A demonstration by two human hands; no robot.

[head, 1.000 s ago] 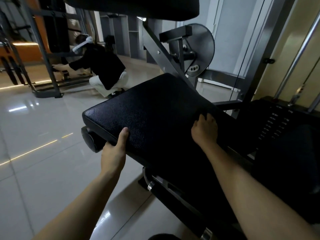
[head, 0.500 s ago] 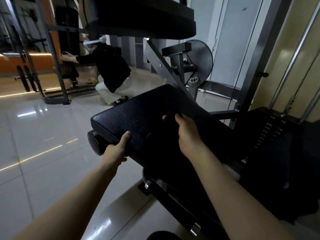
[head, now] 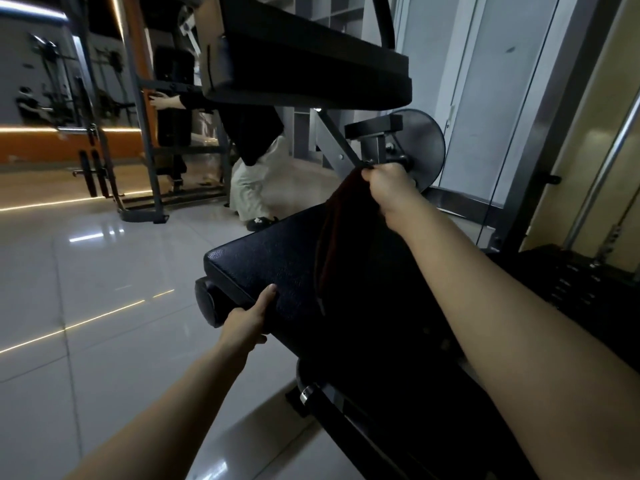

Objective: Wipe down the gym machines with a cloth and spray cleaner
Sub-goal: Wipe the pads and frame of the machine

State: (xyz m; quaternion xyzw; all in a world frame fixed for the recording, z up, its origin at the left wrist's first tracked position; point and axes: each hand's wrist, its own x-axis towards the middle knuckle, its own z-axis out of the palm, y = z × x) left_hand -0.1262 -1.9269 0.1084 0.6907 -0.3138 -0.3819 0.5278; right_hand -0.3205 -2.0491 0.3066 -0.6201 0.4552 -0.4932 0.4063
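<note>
A black padded seat (head: 277,258) of a gym machine slopes across the middle of the view. My left hand (head: 247,322) grips its near front edge, thumb on top and fingers underneath. My right hand (head: 388,187) is raised above the pad's far end and pinches a dark reddish cloth (head: 341,230), which hangs down from the fingers and trails onto the pad. A second black pad (head: 311,64) sits overhead on the same machine. No spray bottle is in view.
A round grey cam disc (head: 422,143) and a slanted steel strut (head: 332,140) stand just behind my right hand. The weight stack (head: 575,282) is at the right. Another person (head: 256,161) crouches by a rack (head: 145,133) across the glossy tiled floor (head: 86,289).
My right hand left the pad's surface, took hold of the cloth and lifted it up toward the strut. My left hand kept its grip on the pad edge. The view tilted upward.
</note>
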